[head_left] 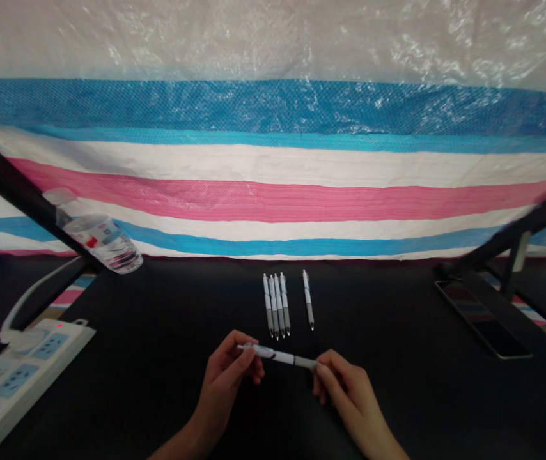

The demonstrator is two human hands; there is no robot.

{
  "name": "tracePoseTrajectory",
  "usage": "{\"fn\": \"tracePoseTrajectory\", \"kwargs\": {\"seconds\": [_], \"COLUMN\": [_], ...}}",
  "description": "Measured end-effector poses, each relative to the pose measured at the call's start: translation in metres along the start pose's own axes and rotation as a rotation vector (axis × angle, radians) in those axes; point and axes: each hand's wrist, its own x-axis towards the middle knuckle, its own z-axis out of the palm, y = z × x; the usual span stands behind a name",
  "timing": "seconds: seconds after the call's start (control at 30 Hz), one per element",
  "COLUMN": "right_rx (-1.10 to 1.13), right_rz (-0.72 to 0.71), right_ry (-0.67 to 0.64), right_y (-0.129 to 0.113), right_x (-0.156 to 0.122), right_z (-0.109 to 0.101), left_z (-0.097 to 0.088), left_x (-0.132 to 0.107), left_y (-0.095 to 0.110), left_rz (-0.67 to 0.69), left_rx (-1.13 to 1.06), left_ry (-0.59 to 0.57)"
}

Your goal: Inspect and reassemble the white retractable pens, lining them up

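A white pen [283,357] with a grey grip lies nearly level between my two hands, above the black tabletop. My left hand [233,367] pinches its clip end between thumb and fingers. At the other end, my right hand [343,385] is closed on the grey grip, and its fingertips hide the tip. Just beyond, several matching pens [277,305] lie side by side with their tips toward me. One more such pen [308,300] lies apart, a little to the right of that row.
On the left are a white power strip [18,377] with a plug in it and a clear water bottle [105,243]. A dark phone [484,319] lies at the right, near a black metal bar [522,220]. Behind the table [158,332] hangs a striped plastic sheet [273,198].
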Motion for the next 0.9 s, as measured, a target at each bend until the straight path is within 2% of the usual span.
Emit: {"fn": "tracePoseTrajectory", "kwargs": {"seconds": [0.17, 0.37, 0.5, 0.67, 0.77, 0.9], "right_rx": [0.055, -0.017, -0.164, -0.262, -0.266, -0.294], "right_rz": [0.022, 0.006, -0.020, -0.067, -0.092, -0.098], "right_ry": [0.047, -0.007, -0.029, 0.014, -0.003, -0.035], "right_y": [-0.001, 0.001, 0.003, 0.004, 0.003, 0.000], "right_x": [-0.001, -0.001, -0.001, -0.001, -0.001, 0.000], "right_z": [0.002, 0.001, 0.000, -0.001, 0.000, 0.004], "left_z": [0.000, 0.000, 0.000, 0.001, 0.004, 0.010], "left_x": [0.002, 0.001, -0.001, -0.002, -0.002, -0.001], "left_y": [0.000, -0.001, -0.002, 0.000, 0.001, -0.001], "left_rz": [0.011, -0.001, 0.013, 0.068, 0.103, 0.082], "left_rx": [0.004, 0.008, 0.048, 0.169, 0.188, 0.107], "left_ry": [0.010, 0.011, -0.001, -0.015, 0.017, 0.089]}}
